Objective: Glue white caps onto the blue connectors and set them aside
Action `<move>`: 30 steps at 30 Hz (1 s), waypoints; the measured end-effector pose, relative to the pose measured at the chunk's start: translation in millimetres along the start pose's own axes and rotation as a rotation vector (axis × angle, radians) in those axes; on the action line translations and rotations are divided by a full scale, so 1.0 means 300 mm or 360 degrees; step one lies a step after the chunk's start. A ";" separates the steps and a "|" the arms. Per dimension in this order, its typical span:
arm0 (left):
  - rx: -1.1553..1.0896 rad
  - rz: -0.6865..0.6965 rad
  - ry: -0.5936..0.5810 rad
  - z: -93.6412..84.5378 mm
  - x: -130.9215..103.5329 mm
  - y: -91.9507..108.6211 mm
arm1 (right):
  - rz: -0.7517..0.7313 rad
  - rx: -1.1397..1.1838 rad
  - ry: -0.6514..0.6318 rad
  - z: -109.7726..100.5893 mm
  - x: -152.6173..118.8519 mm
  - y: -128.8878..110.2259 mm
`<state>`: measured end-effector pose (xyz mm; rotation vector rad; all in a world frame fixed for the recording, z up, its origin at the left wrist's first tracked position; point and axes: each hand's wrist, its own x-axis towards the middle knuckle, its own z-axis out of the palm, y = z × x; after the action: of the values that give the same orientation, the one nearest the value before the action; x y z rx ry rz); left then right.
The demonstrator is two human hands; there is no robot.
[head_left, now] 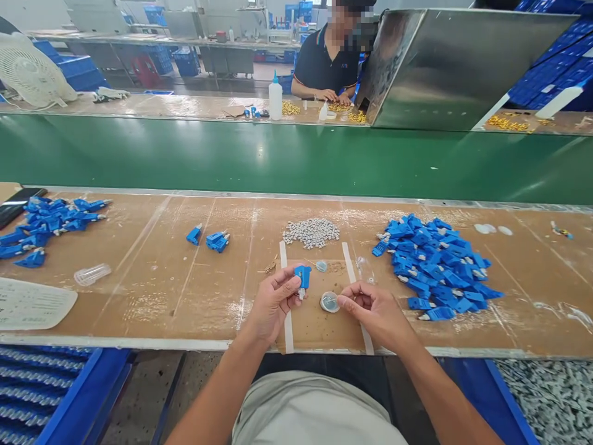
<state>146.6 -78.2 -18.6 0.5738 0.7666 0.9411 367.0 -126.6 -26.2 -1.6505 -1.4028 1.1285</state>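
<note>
Between the thumb and fingers of my left hand [277, 301] is a blue plastic part [302, 274] with a whitish tip pointing down. My right hand [373, 309] is closed in a pinch at the right rim of a small round dish [328, 302] with something grey in it. Whether the fingertips grip the rim or a tiny thing over it, I cannot tell. Beyond the hands lies a pile of small grey pieces [311, 233]. A small clear bluish cap [321, 266] lies behind the dish. To the right is a large heap of blue parts [435, 266].
More blue parts [50, 222] lie at the far left, and a few [217, 241] nearer the middle. A clear plastic cup [92, 274] rests on its side. Across the green belt [208, 154], a person [327, 62] handles small yellow pieces near a white bottle [275, 100].
</note>
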 end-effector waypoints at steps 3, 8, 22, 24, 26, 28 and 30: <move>-0.0015 0.0001 0.0012 -0.011 -0.004 -0.007 | -0.0087 -0.0098 0.0016 0.003 0.004 0.003; -0.0030 -0.0011 0.0018 -0.015 -0.005 -0.016 | -0.0369 -0.0461 0.0122 0.015 0.001 -0.020; -0.0257 -0.0250 -0.0074 0.001 -0.024 -0.038 | -0.0366 -0.0172 0.0201 -0.003 -0.021 -0.048; -0.0301 -0.0312 -0.0105 0.016 -0.030 -0.039 | -0.0338 0.0010 0.0331 -0.020 -0.027 -0.055; -0.0330 -0.0367 -0.0130 0.035 -0.036 -0.039 | -0.0360 0.0129 0.0490 -0.032 -0.036 -0.071; -0.0335 -0.0402 -0.0175 0.053 -0.041 -0.039 | -0.0417 0.0199 0.0622 -0.036 -0.048 -0.097; -0.0322 -0.0412 -0.0238 0.067 -0.046 -0.040 | -0.0495 0.0259 0.0688 -0.032 -0.060 -0.131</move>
<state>163.4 -98.0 -10.7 0.3530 0.5871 0.7172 360.0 -136.7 16.3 -1.3959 -1.1972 0.6422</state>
